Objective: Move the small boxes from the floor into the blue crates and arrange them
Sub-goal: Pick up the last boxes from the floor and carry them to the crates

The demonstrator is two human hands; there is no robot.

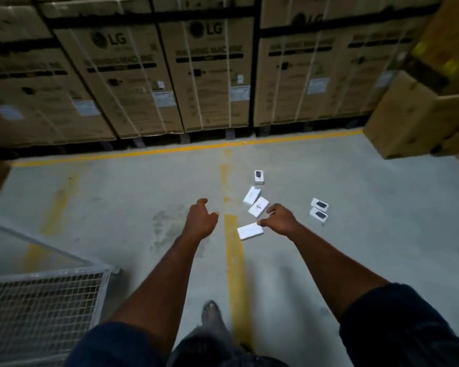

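Six small boxes on the grey concrete floor, head view only. Nearest the right hand [280, 219]: a flat white box [250, 231], just left of and below the fingertips; cannot tell whether touched yet. Just beyond the same hand, a white box with a red logo [258, 207], touching another white box [251, 196] at its far end. Farther out again, a phone-picture box [259, 177] standing on its edge. Off to the right of that hand, apart from the rest, two dark-printed boxes [319, 205] side by side.

Right hand loosely curled, narrow, holding nothing. Left hand [200, 221] out to the left of the yellow floor line [233, 260], fingers half bent, also empty. No blue crates in sight; only a wire mesh cage [45, 295] down left of the left arm, and LG washing machine cartons [204, 75] far ahead.

Risks, as a judgement:
- Flat box flush on the concrete, so likely to skate away from a fingertip pinch rather than lift.
- Touching pair prone to knocking each other askew if grabbed one-handed.
- Easy to overlook the two outliers on the right.
- Dim, blurred light, hence a possible misjudged reach.
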